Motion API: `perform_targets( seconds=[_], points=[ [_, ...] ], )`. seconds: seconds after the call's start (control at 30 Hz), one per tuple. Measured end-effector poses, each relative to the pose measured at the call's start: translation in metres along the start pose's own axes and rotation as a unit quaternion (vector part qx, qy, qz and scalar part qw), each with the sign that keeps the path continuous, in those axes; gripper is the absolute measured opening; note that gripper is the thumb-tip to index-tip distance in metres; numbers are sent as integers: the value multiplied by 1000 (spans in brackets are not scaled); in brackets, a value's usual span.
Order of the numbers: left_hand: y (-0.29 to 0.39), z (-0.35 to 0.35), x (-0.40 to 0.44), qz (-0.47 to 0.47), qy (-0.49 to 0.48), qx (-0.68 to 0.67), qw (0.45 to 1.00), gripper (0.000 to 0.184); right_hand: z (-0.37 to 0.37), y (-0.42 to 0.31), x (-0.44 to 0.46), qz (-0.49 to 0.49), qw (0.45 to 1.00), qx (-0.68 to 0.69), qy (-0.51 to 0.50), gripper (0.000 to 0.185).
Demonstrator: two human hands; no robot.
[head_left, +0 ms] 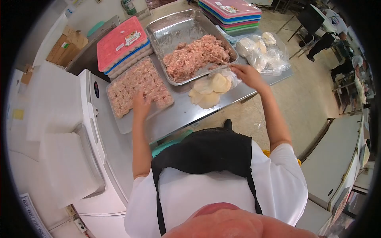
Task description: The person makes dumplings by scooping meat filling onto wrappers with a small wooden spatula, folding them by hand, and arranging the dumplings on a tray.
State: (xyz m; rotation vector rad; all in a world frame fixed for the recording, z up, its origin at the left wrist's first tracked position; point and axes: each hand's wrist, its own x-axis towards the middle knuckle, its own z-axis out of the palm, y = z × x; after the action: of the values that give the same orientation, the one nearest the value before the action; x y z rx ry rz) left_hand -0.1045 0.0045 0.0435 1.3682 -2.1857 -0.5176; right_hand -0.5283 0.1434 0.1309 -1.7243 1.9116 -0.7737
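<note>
My left hand (141, 104) reaches down over a clear tray (126, 127) filled with rows of meat dumplings (135, 81). Its fingers are bent around a dumpling at the tray's near side, partly hidden by the hand. My right hand (248, 75) is closed on the end of a thin stick-like spatula (217, 59), whose far end points into the pink minced meat (194, 55). The meat lies heaped in the near part of a large metal pan (168, 33). Just below the right hand, round pale dough wrappers (206, 93) lie spread on a plastic bag.
Stacked trays with red and blue lids (121, 41) stand at the left. More coloured lidded trays (232, 14) are behind the pan. Bagged white dough balls (262, 51) sit at the table's right end. A white freezer (99, 158) adjoins the metal table (190, 113).
</note>
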Motion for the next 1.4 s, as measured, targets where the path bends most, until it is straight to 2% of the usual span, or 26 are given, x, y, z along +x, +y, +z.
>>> perform_targets(
  seconds=[0.07,0.17,0.23,0.27,0.33,0.43,0.5,0.57,0.67,0.8,0.9,0.97,1.03,1.1,1.13,1.17,1.2,1.27,1.3,1.4],
  points=[
    [52,-1,-1,62,1,-56,997,45,-22,16,27,-43,980,-193,2,32],
    [103,21,2,151,1,-92,984,41,-53,6,60,-26,937,-346,-40,27],
    [130,42,4,195,15,-101,975,37,-49,20,81,-118,909,-400,27,22],
    [141,55,6,210,-16,-132,969,37,-43,30,92,-165,888,-424,61,20],
    [155,86,11,242,-73,-190,949,36,3,81,118,-240,887,-388,63,15],
    [180,130,15,266,-112,-181,940,35,8,15,83,-257,856,-448,-6,15],
    [188,151,15,258,-121,-154,946,37,-6,-3,78,-271,854,-439,-69,14],
    [196,162,18,250,-129,-114,953,42,-30,-1,96,-248,872,-419,-58,14],
    [210,164,21,183,-143,-28,972,43,-40,28,123,-239,886,-396,-35,14],
    [199,177,28,127,-154,-54,978,33,-21,41,101,-308,869,-381,-68,14],
    [202,174,27,99,-110,-110,983,20,-31,36,98,-355,853,-368,-107,14],
    [202,170,27,96,-94,-121,984,21,-46,43,127,-326,875,-347,-84,13],
    [216,159,28,47,-113,-97,988,22,-61,41,145,-297,885,-352,-77,11],
    [218,164,24,15,-107,-103,989,24,-29,72,139,-400,866,-291,-81,11],
    [220,165,23,29,-93,-68,993,24,-30,61,129,-449,852,-259,-79,10],
    [223,167,20,43,-80,-34,995,24,-31,50,112,-389,843,-343,-146,11],
    [225,170,20,57,-67,0,996,24,-34,53,116,-399,844,-333,-131,11],
    [224,172,21,21,-95,-10,995,23,-39,59,127,-417,848,-310,-103,11],
    [223,171,21,3,-109,-15,994,23,-54,50,140,-360,866,-313,-148,12],
    [222,169,23,6,-97,-39,994,22,-41,70,156,-368,867,-313,-120,13]
  ],
)
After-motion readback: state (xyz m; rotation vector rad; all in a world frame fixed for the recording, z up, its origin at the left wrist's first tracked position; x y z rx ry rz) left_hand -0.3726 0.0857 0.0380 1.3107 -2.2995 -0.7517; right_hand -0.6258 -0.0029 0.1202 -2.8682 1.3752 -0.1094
